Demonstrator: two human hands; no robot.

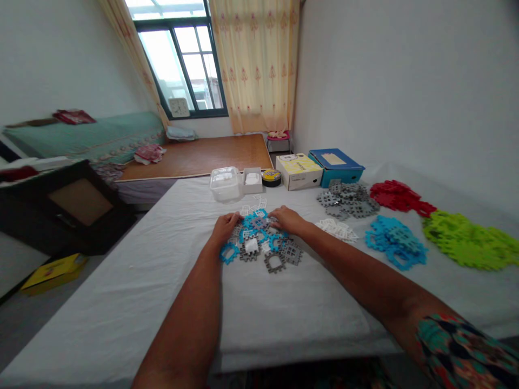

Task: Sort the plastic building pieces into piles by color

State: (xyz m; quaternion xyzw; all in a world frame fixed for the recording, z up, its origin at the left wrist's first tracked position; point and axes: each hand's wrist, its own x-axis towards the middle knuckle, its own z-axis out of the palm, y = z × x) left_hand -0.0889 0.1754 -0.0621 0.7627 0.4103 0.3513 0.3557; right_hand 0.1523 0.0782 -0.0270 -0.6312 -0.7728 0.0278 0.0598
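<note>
A mixed pile of blue, grey and white interlocking plastic building pieces [259, 233] lies on the white-covered table in front of me. Against the pile's left side rests my left hand [226, 227], its fingers loosely bent at the edge pieces. My right hand [287, 219] reaches in from the right with fingers apart, touching the pile's upper right edge. No piece is visibly lifted by either hand. A blue square frame piece [229, 253] sits at the near left, and a grey frame piece [274, 262] at the near edge. Some fingertips are hidden among the pieces.
Sorted heaps lie to the right: white [337, 230], grey [347, 200], blue [395, 242], red [399, 195] and lime green [470, 240]. Behind stand a clear plastic container [225, 185], a small white box [253, 181], a round black-yellow tin [271, 178], a yellow-white box [300, 172] and a blue box [337, 166].
</note>
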